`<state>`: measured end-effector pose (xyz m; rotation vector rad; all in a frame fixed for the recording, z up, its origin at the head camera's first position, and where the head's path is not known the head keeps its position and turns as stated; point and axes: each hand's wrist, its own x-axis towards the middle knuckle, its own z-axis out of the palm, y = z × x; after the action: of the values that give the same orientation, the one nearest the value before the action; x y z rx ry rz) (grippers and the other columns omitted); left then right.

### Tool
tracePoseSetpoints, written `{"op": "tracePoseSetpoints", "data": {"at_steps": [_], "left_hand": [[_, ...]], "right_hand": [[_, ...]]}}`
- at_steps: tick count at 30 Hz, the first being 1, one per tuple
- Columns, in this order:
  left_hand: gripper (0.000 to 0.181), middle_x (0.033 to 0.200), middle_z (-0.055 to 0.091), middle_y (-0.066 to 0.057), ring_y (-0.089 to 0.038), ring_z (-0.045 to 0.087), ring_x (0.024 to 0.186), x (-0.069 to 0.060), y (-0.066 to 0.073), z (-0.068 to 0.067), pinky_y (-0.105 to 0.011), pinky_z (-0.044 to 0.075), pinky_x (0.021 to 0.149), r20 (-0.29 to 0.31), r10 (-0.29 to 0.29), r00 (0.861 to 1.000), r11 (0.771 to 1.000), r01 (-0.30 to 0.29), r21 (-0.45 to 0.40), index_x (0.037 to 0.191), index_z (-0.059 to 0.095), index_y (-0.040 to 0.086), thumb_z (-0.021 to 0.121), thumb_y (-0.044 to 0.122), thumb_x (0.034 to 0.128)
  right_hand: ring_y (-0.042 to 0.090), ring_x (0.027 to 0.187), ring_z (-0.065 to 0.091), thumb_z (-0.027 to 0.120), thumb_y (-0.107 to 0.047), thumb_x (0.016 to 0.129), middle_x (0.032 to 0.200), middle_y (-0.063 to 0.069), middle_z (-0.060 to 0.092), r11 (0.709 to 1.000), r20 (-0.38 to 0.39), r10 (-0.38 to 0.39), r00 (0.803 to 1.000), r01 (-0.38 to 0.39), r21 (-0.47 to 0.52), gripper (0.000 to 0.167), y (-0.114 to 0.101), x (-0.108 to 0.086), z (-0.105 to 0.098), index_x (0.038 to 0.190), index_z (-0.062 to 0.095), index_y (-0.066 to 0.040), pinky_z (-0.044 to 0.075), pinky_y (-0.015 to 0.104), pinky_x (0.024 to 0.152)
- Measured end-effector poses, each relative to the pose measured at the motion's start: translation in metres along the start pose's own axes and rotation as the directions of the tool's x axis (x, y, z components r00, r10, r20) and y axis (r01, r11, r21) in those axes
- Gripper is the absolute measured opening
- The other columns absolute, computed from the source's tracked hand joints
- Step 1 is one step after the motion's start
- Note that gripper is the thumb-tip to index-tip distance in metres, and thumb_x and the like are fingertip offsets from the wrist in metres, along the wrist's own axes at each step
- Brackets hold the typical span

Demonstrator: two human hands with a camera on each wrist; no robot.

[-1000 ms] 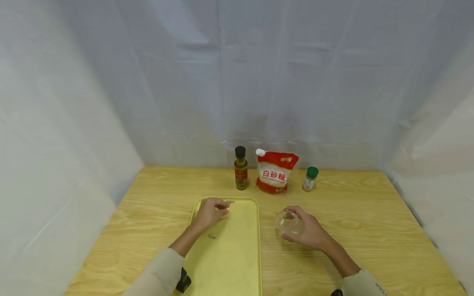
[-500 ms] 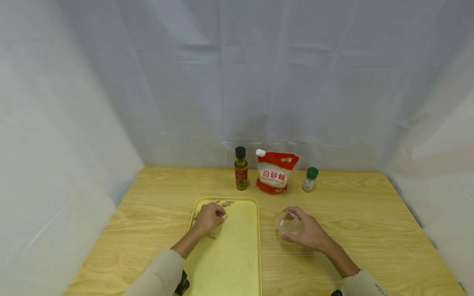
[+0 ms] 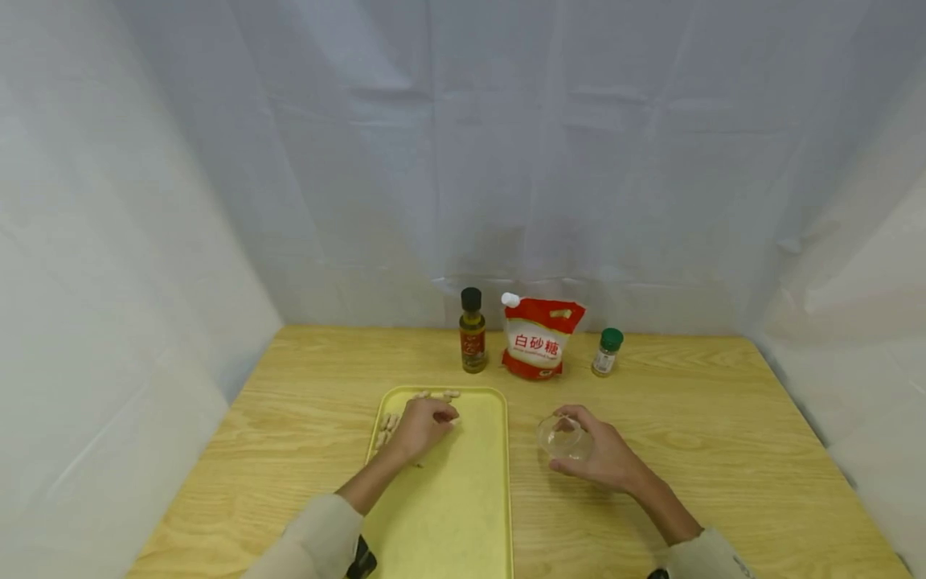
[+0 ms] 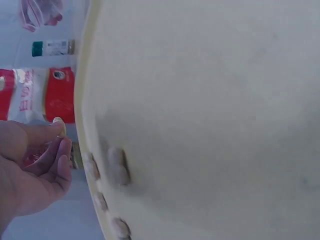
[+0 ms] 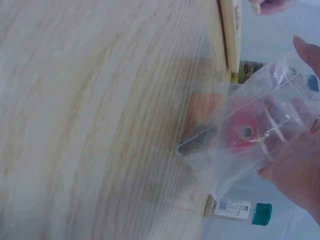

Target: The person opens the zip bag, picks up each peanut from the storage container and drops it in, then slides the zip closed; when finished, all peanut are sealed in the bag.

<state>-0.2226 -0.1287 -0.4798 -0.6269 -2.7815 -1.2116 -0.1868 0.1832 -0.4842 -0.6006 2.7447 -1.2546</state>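
Between thumb and fingertips, my left hand point(image 3: 422, 431) pinches a pale peanut point(image 4: 60, 124) above the far part of the yellow tray point(image 3: 463, 515). Several more peanuts point(image 3: 387, 423) lie along the tray's left and far edges; some are partly hidden by that hand. In the left wrist view, one peanut point(image 4: 119, 166) lies a little inside the rim. To the right of the tray, my right hand point(image 3: 606, 457) holds a clear plastic bag point(image 5: 245, 137) by its upper part, with its mouth spread. At the bag's bottom corner shows a brownish lump point(image 5: 199, 139), perhaps a peanut.
Behind the tray stand a dark-capped bottle point(image 3: 473, 334), a red and white sugar pouch point(image 3: 537, 342) and a small green-capped spice jar point(image 3: 606, 354). The wooden table point(image 3: 694, 434) meets white sheeting at the back and sides.
My left hand dips slightly toward the near side, then shifts right over the tray with a peanut pinched, uncovering peanuts along the left edge. My right hand and the bag stay put.
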Motion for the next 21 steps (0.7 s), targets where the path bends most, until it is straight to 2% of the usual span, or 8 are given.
{"op": "tracePoseSetpoints", "data": {"at_steps": [3, 6, 9, 12, 16, 21], "left_hand": [[0.011, 0.088, 0.071, -0.015, -0.024, 0.066, 0.078, 0.002, 0.01, 0.003, -0.035, 0.055, 0.073, -0.007, 0.032, 0.999, 0.999, -0.032, -0.019, 0.092, 0.071, -0.004, 0.068, -0.003, 0.0819], [0.01, 0.088, 0.072, -0.013, -0.023, 0.067, 0.078, 0.003, 0.02, 0.007, -0.042, 0.054, 0.081, -0.004, 0.053, 0.999, 0.998, -0.053, -0.026, 0.092, 0.072, -0.002, 0.068, 0.0, 0.0826], [0.011, 0.091, 0.072, -0.013, -0.023, 0.067, 0.08, 0.003, 0.03, 0.013, -0.043, 0.054, 0.082, 0.011, 0.064, 0.998, 0.997, -0.063, -0.045, 0.094, 0.072, -0.002, 0.068, 0.001, 0.0831], [0.013, 0.094, 0.071, -0.013, -0.023, 0.067, 0.082, 0.002, 0.04, 0.019, -0.035, 0.056, 0.074, 0.031, 0.059, 0.998, 0.996, -0.056, -0.072, 0.096, 0.072, -0.001, 0.068, 0.003, 0.0841], [0.013, 0.093, 0.07, -0.01, -0.02, 0.065, 0.083, 0.003, 0.053, 0.028, -0.022, 0.052, 0.069, 0.044, 0.044, 0.998, 0.994, -0.039, -0.102, 0.097, 0.073, 0.002, 0.067, 0.007, 0.0863], [0.013, 0.092, 0.07, -0.008, -0.017, 0.065, 0.082, 0.005, 0.066, 0.038, -0.016, 0.05, 0.066, 0.055, 0.041, 0.998, 0.99, -0.033, -0.14, 0.098, 0.073, 0.005, 0.066, 0.01, 0.0876]], "right_hand": [[0.033, 0.113, 0.057, 0.08, -0.032, 0.075, 0.112, 0.004, 0.064, 1.0, -0.006, -0.007, 1.0, 0.007, 0.0, 0.064, -0.001, 0.0, 0.0, 0.128, 0.048, -0.016, 0.044, 0.058, 0.092], [0.033, 0.113, 0.057, 0.08, -0.031, 0.074, 0.112, 0.005, 0.064, 1.0, -0.009, -0.005, 1.0, 0.005, 0.005, 0.064, -0.001, 0.001, 0.001, 0.128, 0.048, -0.015, 0.043, 0.059, 0.093], [0.034, 0.113, 0.057, 0.081, -0.03, 0.074, 0.112, 0.005, 0.064, 1.0, -0.008, -0.005, 1.0, 0.005, 0.003, 0.064, -0.001, 0.001, 0.001, 0.128, 0.048, -0.015, 0.043, 0.058, 0.093], [0.033, 0.113, 0.057, 0.08, -0.03, 0.075, 0.111, 0.004, 0.064, 1.0, -0.01, -0.009, 1.0, 0.009, 0.005, 0.064, -0.001, 0.001, 0.002, 0.128, 0.048, -0.015, 0.043, 0.058, 0.093], [0.031, 0.111, 0.058, 0.081, -0.029, 0.074, 0.11, 0.003, 0.065, 1.0, -0.018, -0.009, 1.0, 0.01, 0.016, 0.065, 0.0, 0.002, 0.003, 0.128, 0.048, -0.016, 0.044, 0.056, 0.093], [0.029, 0.11, 0.059, 0.081, -0.03, 0.073, 0.111, 0.003, 0.065, 1.0, -0.014, 0.004, 1.0, -0.004, 0.023, 0.066, 0.001, 0.003, 0.004, 0.128, 0.047, -0.017, 0.046, 0.052, 0.09]]}}
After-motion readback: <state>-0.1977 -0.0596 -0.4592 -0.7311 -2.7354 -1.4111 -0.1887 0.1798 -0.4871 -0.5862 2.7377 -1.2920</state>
